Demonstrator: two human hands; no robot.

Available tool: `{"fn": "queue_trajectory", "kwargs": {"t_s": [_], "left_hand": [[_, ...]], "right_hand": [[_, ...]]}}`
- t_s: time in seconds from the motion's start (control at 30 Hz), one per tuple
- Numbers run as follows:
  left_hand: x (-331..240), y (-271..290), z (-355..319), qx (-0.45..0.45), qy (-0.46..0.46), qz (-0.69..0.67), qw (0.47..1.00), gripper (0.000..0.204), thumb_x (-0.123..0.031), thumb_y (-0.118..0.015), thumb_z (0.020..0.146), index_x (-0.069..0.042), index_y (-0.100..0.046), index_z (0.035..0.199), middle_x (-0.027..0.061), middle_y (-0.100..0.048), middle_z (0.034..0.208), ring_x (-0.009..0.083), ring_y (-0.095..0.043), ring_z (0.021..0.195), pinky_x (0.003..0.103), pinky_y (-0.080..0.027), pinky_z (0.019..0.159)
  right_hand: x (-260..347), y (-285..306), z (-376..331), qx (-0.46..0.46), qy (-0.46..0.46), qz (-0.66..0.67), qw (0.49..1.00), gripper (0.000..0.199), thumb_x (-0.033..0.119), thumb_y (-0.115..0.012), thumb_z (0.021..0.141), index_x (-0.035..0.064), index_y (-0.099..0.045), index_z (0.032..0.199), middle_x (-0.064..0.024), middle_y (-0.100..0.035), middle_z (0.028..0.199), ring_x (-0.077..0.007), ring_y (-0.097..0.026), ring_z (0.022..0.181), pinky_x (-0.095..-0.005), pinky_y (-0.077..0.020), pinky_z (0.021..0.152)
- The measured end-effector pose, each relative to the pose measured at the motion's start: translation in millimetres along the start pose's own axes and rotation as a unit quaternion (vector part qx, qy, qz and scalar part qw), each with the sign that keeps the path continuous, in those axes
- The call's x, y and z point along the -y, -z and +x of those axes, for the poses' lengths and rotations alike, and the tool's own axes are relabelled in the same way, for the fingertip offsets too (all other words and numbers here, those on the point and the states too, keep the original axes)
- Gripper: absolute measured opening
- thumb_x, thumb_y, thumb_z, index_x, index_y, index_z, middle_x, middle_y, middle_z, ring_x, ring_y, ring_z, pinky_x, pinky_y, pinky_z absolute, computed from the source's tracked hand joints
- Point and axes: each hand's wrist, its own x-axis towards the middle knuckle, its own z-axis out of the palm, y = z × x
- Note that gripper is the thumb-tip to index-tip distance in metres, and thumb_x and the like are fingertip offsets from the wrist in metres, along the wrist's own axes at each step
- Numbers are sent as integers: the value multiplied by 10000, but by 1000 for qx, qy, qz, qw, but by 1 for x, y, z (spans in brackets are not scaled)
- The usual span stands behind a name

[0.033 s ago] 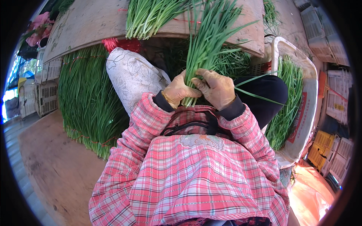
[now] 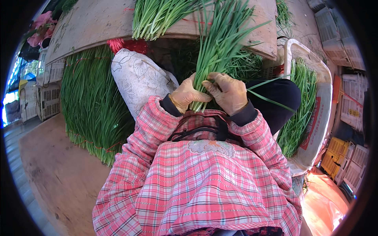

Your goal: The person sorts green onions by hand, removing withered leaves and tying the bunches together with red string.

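My left hand (image 2: pixel 186 94), in a pale translucent glove, is closed around the lower stems of a bunch of garlic chives (image 2: pixel 220 45). The bunch stands before my waist, its leaves fanning up over the board edge and its pale cut ends showing below the hand. My gloved right hand (image 2: pixel 228 93) is closed at the right side of the same bunch, thumb and fingers pinching at its stems. A few long loose blades (image 2: pixel 269 101) stick out to the right from behind this hand, across my dark-clothed knee.
A wooden board (image 2: pixel 94 29) ahead bears more chives (image 2: pixel 161 19). Tied chives (image 2: pixel 92 106) stand at the left, beside a white patterned cloth (image 2: pixel 138 74) and red ties (image 2: pixel 116 45). A white crate (image 2: pixel 325 114) with chives is at my right, plastic crates (image 2: pixel 352 98) beyond.
My right hand has shifted very slightly to the right along the bunch. My left hand keeps its hold, and the rest looks the same.
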Motion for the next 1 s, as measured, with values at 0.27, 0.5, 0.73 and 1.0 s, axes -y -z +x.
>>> {"fn": "queue_trajectory", "kwargs": {"t_s": [0.27, 0.5, 0.73, 1.0], "left_hand": [[9, 6, -8, 58, 81, -99, 990, 583, 58, -673, 689, -17, -443, 1220, 63, -564, 1022, 200, -611, 866, 314, -525, 740], [11, 0, -2, 5, 34, -24, 999, 558, 128, -662, 683, -50, -468, 1176, 55, -564, 993, 173, -594, 856, 295, -509, 697], [15, 3, -1, -43, 24, 32, 998, 597, 147, -676, 645, -55, -472, 1169, 51, -563, 990, 158, -584, 857, 294, -507, 696], [1, -2, -3, -2, 23, 10, 1000, 633, 131, -686, 601, -55, -474, 1167, 40, -555, 993, 145, -565, 881, 276, -488, 726]], "right_hand": [[-1, 7, -10, 29, -160, 100, 982, 233, 222, -680, 761, 80, -619, 936, -100, -625, 708, -258, -615, 600, -344, -479, 551], [5, 1, -12, -17, -58, 62, 996, 275, 154, -674, 782, 40, -635, 1029, -133, -642, 728, -212, -625, 589, -297, -490, 562], [27, 8, -3, 1, -16, -13, 1000, 273, 260, -644, 785, 77, -640, 987, -114, -624, 733, -286, -610, 596, -357, -473, 530], [5, 0, -13, -35, -11, 6, 999, 286, 176, -701, 755, 57, -639, 1008, -87, -630, 693, -196, -614, 552, -295, -462, 500]]}}
